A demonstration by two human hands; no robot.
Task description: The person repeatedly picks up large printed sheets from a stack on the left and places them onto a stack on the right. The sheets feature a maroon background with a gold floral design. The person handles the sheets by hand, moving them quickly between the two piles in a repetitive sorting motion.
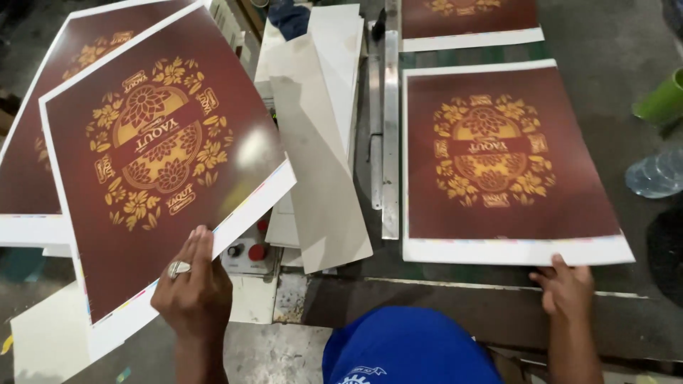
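My left hand (193, 288), with a ring on one finger, grips the lower edge of a glossy dark red printed sheet (163, 153) with a gold floral emblem and a white margin, holding it tilted in the air. My right hand (567, 286) rests at the near white edge of a matching red sheet (506, 160) that lies flat on the machine table (455, 284). A stack of the same red sheets (28, 178) lies at the left, partly hidden behind the lifted sheet.
Plain white sheets (320, 135) lie fanned in the middle beside a long metal guide rail (390, 135). A control box with red buttons (249, 250) sits under the lifted sheet. Another red sheet (469, 21) lies at the far end. A green cup (662, 99) and a clear bottle (654, 174) stand right.
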